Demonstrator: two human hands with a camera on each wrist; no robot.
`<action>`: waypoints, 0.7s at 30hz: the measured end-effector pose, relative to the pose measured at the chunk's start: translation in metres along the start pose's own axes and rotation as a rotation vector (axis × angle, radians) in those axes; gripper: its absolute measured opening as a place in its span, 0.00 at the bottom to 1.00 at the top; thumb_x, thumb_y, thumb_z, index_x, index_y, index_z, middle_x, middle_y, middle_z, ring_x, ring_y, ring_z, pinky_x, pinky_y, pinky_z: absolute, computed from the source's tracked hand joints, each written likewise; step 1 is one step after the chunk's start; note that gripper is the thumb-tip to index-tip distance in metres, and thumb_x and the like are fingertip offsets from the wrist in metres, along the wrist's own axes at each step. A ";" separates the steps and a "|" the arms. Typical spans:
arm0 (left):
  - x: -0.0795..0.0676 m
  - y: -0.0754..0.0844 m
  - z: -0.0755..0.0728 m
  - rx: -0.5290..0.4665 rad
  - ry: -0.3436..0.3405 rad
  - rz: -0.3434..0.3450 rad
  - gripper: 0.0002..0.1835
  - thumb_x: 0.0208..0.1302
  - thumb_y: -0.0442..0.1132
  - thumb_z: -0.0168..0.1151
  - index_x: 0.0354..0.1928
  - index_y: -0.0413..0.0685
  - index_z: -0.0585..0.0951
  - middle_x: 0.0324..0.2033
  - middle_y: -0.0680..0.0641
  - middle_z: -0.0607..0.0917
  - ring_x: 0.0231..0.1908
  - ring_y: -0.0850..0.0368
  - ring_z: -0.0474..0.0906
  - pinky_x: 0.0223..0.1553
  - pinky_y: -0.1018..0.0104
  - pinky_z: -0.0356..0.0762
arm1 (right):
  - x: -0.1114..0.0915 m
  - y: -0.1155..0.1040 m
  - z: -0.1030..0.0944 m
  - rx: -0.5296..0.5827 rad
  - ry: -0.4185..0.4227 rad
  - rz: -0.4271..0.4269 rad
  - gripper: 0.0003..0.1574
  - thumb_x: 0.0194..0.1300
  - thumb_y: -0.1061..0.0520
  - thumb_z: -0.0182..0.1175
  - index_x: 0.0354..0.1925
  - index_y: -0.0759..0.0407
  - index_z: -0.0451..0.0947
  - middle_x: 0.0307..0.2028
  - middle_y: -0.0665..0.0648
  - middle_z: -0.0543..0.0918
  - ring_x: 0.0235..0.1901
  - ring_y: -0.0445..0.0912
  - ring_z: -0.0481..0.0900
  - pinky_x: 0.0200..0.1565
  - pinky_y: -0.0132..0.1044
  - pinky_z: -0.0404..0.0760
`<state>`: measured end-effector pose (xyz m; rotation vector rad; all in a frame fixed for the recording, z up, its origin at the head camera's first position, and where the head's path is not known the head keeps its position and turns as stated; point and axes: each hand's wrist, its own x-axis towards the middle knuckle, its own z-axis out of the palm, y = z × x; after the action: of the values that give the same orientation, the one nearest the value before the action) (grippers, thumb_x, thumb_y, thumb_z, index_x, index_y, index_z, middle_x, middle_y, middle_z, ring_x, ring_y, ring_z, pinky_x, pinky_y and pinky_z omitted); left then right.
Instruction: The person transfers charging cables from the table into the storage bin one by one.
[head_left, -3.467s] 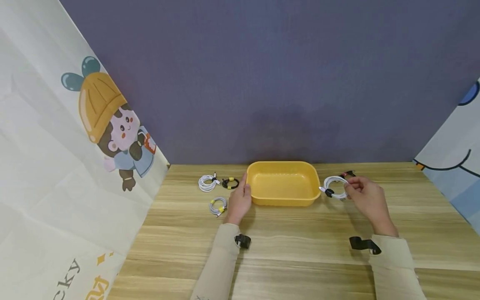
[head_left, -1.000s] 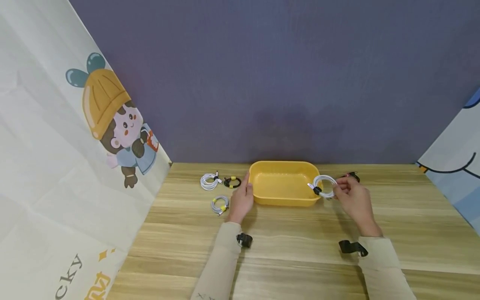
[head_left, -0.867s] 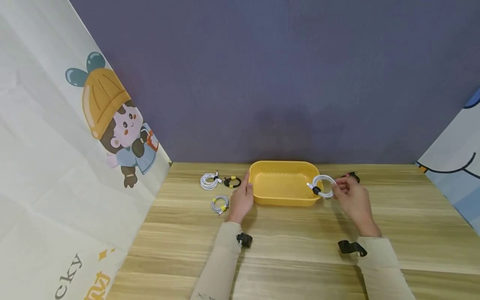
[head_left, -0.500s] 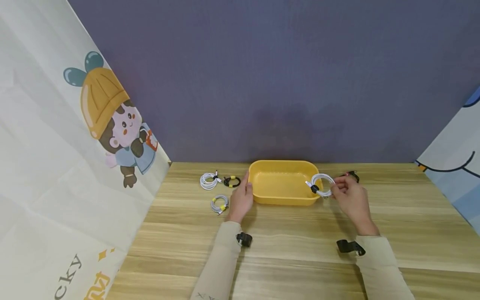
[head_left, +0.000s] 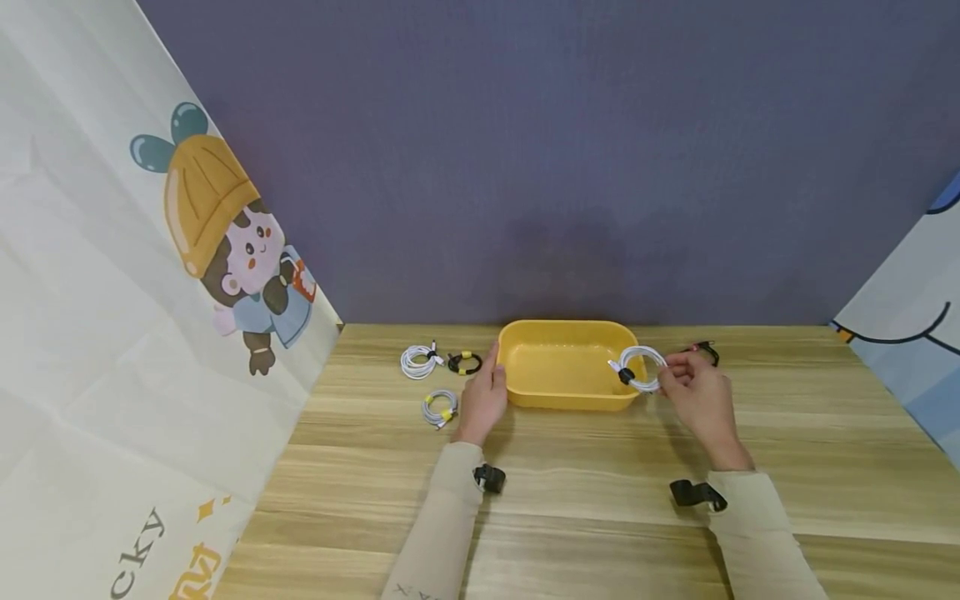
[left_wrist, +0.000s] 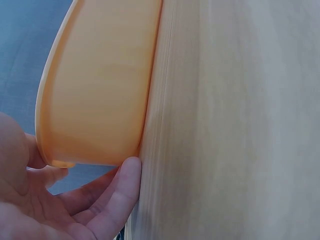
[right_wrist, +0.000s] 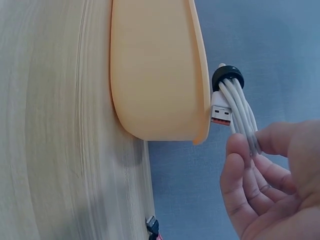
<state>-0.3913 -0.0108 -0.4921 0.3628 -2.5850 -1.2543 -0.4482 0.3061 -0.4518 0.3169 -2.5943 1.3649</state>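
In the head view a yellow plastic basin [head_left: 573, 402] stands against the back panel. My left hand [head_left: 481, 406] holds its left end, thumb at the rim and fingers along the outer wall; the left wrist view shows a fingertip low on the wall, and the thumb tip is hidden behind the rim. My right hand [head_left: 701, 404] pinches a coiled white USB cable [head_left: 651, 388] between thumb and fingers, over the basin's right rim. A black tie [right_wrist: 228, 77] binds this coil, and its USB plug [right_wrist: 221, 111] hangs beside the rim in the right wrist view.
Left of the basin lie a white coiled cable [head_left: 417, 364], a black coiled cable [head_left: 467, 363] with yellow ties, and a grey coiled cable [head_left: 438, 408]. Beyond my right hand is a dark cable with a red part [head_left: 705, 350]. The wooden table [head_left: 585, 500] ends at the back panel.
My right hand has carried the white USB cable leftward, from beside the basin to over its right rim, slowing over the last second. The left hand stays on the basin's left end.
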 end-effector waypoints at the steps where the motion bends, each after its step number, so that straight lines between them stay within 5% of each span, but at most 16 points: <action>1: 0.000 0.000 0.000 -0.001 0.000 0.001 0.27 0.83 0.49 0.39 0.80 0.64 0.58 0.68 0.42 0.78 0.60 0.34 0.79 0.62 0.39 0.75 | 0.000 0.000 0.000 0.006 0.000 0.005 0.19 0.74 0.58 0.57 0.54 0.72 0.76 0.42 0.71 0.85 0.27 0.32 0.82 0.29 0.32 0.85; 21: -0.001 0.001 0.000 -0.005 -0.001 0.001 0.27 0.83 0.48 0.39 0.80 0.65 0.58 0.69 0.42 0.77 0.61 0.35 0.79 0.63 0.40 0.75 | -0.002 -0.004 0.010 0.073 0.040 0.013 0.18 0.73 0.59 0.58 0.53 0.72 0.77 0.41 0.70 0.86 0.26 0.33 0.83 0.29 0.30 0.85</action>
<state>-0.3908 -0.0102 -0.4908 0.3597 -2.5815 -1.2606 -0.4461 0.2954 -0.4543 0.2807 -2.5231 1.4581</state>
